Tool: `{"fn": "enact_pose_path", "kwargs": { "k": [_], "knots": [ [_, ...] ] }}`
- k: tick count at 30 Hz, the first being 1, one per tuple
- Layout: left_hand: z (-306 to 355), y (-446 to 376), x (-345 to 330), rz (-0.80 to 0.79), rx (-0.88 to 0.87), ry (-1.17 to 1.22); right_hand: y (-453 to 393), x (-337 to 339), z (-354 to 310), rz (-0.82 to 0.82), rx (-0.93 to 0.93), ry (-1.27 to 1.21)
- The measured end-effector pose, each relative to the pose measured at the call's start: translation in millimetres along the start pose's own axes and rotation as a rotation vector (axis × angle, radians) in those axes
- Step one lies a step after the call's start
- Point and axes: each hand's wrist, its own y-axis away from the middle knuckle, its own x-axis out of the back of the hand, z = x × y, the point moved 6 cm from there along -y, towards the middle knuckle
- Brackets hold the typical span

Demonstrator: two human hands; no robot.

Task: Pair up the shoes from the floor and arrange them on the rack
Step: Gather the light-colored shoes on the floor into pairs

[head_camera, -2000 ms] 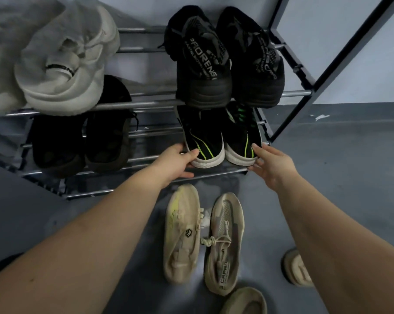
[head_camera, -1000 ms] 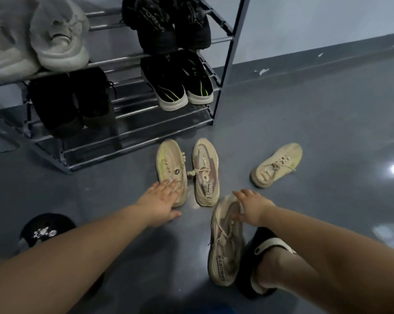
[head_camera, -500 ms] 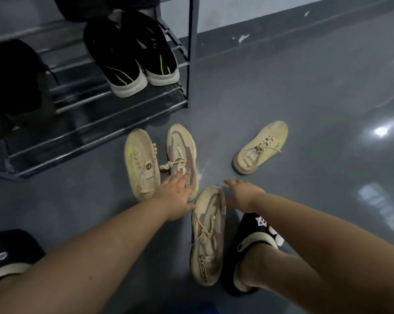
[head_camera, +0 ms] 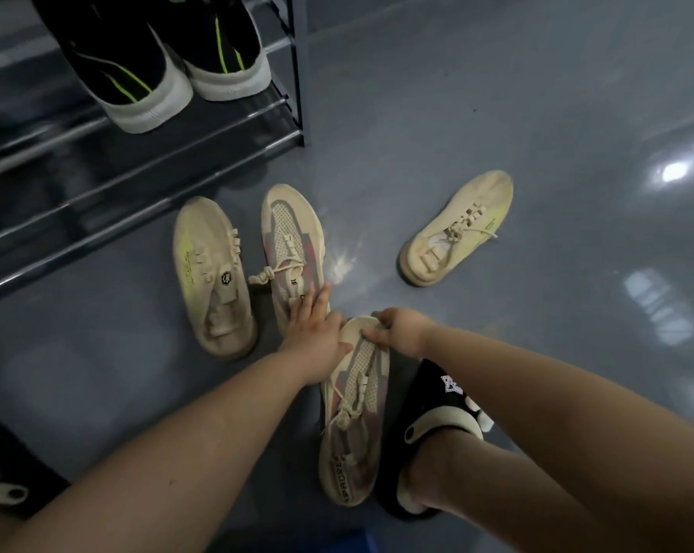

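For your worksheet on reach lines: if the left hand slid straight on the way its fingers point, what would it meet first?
The left hand already lies on the pink-panelled beige shoe, fingers pointing up along it. It would probably run along that shoe's laces toward the toe; beyond that lies bare floor, though depth is unclear.

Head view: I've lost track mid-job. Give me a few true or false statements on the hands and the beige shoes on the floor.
1. Four beige shoes lie on the floor. True.
2. The right hand grips the toe of the near pink-mesh shoe. True.
3. The left hand is on the lone shoe at right. False: it rests on the far pink-mesh shoe.
4. The black-and-green pair lies on the floor. False: it sits on the rack.
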Motion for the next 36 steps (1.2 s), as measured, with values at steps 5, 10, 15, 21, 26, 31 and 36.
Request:
{"fn": "enact_pose_path", "kwargs": {
  "k": [5, 10, 15, 21, 26, 31, 36],
  "knots": [
    [-8, 16, 7, 0.095, 0.014, 0.45, 10, 14, -14, 0.053, 0.103, -0.027],
    [-25, 47, 24, 0.24, 0.052, 1.028, 35, 31, -59, 0.084, 0.211, -0.185],
    [-77, 94, 38, 0.371, 0.155, 1.219, 56, 20, -127, 0.095, 0.353, -0.233],
    [-160, 158, 40, 0.474, 0.281, 1.239, 68, -16, -215, 0.137, 0.48, -0.183],
    [-219, 191, 44, 0.586, 0.375, 1.255, 64, -54, -270, 0.165, 0.551, -0.23],
    [-264, 204, 35, 0.63, 0.51, 1.238, 39, -84, -304, 0.112, 0.523, -0.331],
    [-293, 210, 24, 0.661, 0.591, 1.247, 5, -110, -329, 0.091, 0.476, -0.359]
  ]
}}
